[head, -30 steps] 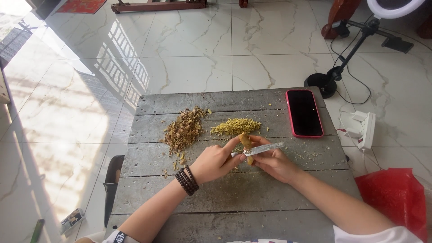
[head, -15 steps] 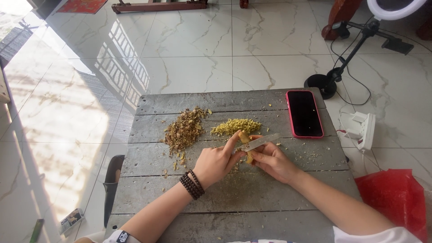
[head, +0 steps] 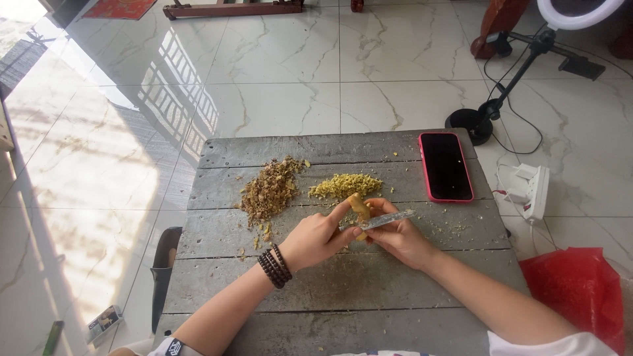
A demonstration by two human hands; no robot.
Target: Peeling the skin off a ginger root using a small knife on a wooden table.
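We see both of our hands meeting over the middle of a weathered grey plank table (head: 264,316). Our left hand (head: 315,238), with a string of dark beads (head: 274,266) around its wrist, pinches a small yellowish root piece (head: 358,207) between thumb and forefinger, holding it roughly upright just above the boards. Our right hand (head: 397,239) is closed around a small knife (head: 386,219) whose pale blade lies nearly flat, pointing right, and touches the lower part of the root. Behind the hands lie two loose heaps directly on the wood, not in any bowl or tray: a brownish pile of peelings (head: 270,190) to the left and a brighter yellow pile of cut bits (head: 345,185) just beside it, the two close but apart. Small crumbs are scattered over the planks around both piles and to the right of the knife. At the table's far right edge a phone in a pink-red case (head: 446,166) rests face up with a dark screen. On the marble floor to the right we see a white power strip (head: 531,189) with a cable, the round black base of a light stand (head: 469,124), and nearer to us a crumpled red plastic bag (head: 575,291); we cannot tell what is inside it. Left of the table a dark chair back (head: 163,264) stands close to the edge.
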